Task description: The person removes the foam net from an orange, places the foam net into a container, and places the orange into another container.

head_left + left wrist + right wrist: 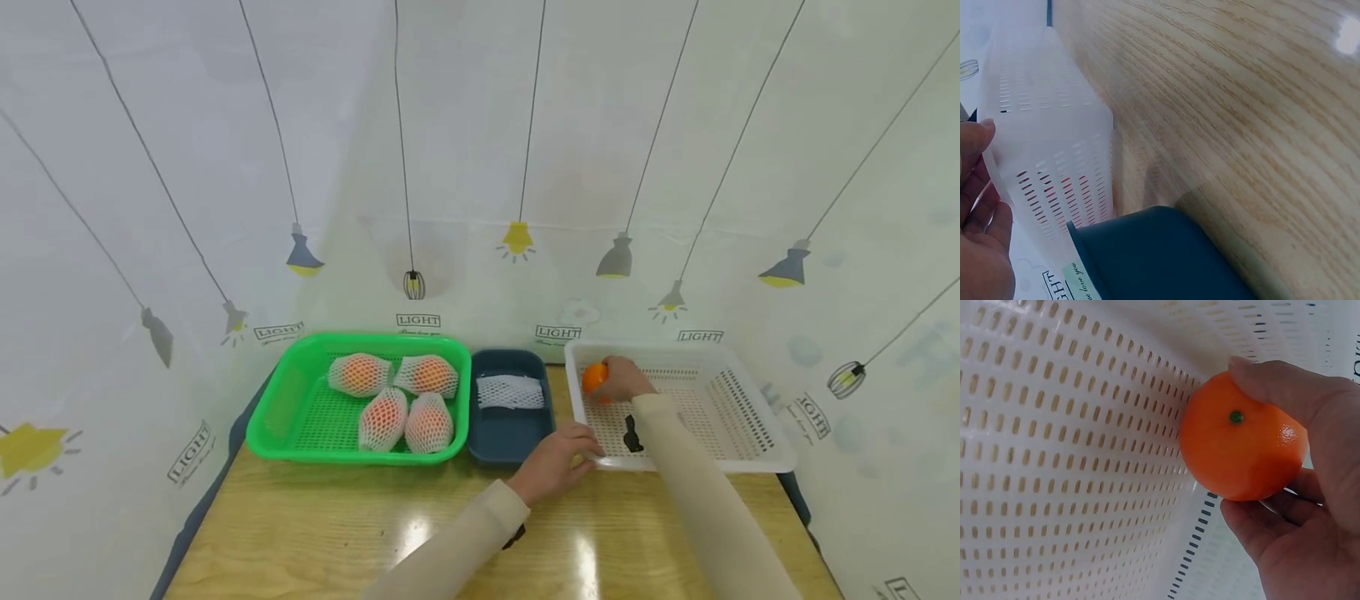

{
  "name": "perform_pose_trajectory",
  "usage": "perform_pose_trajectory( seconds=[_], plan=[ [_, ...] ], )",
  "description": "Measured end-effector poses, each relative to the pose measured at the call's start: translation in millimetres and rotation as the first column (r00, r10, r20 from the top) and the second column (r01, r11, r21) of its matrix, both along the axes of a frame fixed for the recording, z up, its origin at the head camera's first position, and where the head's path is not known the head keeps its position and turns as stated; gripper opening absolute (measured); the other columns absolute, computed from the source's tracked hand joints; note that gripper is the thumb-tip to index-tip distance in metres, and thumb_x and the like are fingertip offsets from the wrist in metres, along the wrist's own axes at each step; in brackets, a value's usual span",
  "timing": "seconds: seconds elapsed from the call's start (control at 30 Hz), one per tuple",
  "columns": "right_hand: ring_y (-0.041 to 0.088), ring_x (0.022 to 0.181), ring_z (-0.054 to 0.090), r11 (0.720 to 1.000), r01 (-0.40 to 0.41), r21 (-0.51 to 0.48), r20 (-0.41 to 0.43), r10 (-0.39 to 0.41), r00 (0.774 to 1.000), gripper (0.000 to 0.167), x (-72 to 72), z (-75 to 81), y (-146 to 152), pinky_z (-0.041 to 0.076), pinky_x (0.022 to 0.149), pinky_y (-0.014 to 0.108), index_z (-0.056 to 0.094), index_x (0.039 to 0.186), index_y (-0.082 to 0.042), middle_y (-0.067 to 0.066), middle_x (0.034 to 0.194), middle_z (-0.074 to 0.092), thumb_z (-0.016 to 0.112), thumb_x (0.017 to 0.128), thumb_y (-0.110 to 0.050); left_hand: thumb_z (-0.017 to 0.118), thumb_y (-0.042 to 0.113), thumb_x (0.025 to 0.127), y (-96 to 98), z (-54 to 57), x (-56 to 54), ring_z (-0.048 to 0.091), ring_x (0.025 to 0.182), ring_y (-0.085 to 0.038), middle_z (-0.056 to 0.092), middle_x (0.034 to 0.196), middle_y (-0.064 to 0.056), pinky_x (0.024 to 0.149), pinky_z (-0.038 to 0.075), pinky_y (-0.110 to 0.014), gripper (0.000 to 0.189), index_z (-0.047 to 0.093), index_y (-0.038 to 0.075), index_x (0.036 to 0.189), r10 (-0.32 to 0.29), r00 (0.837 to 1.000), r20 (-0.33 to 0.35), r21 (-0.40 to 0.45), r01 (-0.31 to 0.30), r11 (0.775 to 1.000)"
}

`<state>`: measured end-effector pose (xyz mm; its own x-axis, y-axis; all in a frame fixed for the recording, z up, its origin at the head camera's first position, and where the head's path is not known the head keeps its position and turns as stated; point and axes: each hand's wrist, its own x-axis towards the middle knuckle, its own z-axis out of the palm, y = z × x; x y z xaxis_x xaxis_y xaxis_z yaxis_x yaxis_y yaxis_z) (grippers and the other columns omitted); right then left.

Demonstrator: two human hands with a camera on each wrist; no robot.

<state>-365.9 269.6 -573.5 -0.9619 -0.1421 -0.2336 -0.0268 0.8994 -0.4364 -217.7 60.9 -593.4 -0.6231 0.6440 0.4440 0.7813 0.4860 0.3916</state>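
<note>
My right hand [627,381] grips an orange [595,377] with a small green stem mark, inside the white perforated basket [720,465] near its left wall. In the right wrist view the thumb lies over the top of the orange [1241,444] and the fingers curl under it. My left hand [555,463] holds the front left corner of that basket. The left wrist view has its thumb and fingers at the rim of the basket [1060,137], beside the dark blue tray [1147,256].
A green basket [300,457] at the left contains several fruits [382,419] in white foam nets. Between the two baskets, the dark blue tray [510,437] holds a flat white foam net [510,392]. All stand on a wooden table [322,525] against a lamp-printed backdrop [480,125].
</note>
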Motion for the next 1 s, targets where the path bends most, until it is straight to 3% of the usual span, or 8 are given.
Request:
perform_pose_trajectory(
  seconds=[0.4, 0.8, 1.0],
  plan=[
    [0.047, 0.125, 0.056, 0.999, 0.020, -0.035, 0.006, -0.019, 1.000, 0.093, -0.2, -6.8, 0, 0.048, 0.106, 0.060, 0.041, 0.146, 0.012, 0.034, 0.141, 0.054, 0.085, 0.079, -0.035, 0.077, 0.017, 0.093, -1.0, 1.5, 0.1, 0.061, 0.122, -0.011, 0.070, 0.120, 0.005, 0.107, 0.046, -0.016, 0.017, 0.076, 0.019, 0.111, -0.007, 0.998, 0.055, 0.001, 0.007, 1.000],
    [0.045, 0.130, 0.053, 0.999, 0.007, -0.038, 0.052, -0.005, 0.999, 0.094, 6.6, 10.5, 0, 0.048, 0.107, 0.060, 0.037, 0.152, 0.004, 0.031, 0.151, 0.048, 0.078, 0.086, -0.049, 0.077, 0.014, 0.093, -1.8, 3.0, 1.3, 0.061, 0.123, -0.013, 0.071, 0.122, 0.001, 0.108, 0.047, -0.018, 0.018, 0.076, 0.016, 0.111, -0.011, 0.995, 0.102, 0.048, 0.006, 0.999],
    [0.050, 0.142, 0.041, 0.997, -0.014, -0.073, 0.081, 0.020, 0.997, 0.098, 16.2, 18.1, 5, 0.041, 0.111, 0.066, 0.030, 0.159, -0.004, 0.030, 0.160, 0.035, 0.070, 0.089, -0.060, 0.077, 0.016, 0.093, -0.9, -1.6, 0.6, 0.060, 0.125, -0.012, 0.071, 0.122, 0.004, 0.108, 0.046, -0.017, 0.018, 0.076, 0.018, 0.111, -0.003, 0.997, 0.081, 0.029, 0.000, 1.000]
  ],
)
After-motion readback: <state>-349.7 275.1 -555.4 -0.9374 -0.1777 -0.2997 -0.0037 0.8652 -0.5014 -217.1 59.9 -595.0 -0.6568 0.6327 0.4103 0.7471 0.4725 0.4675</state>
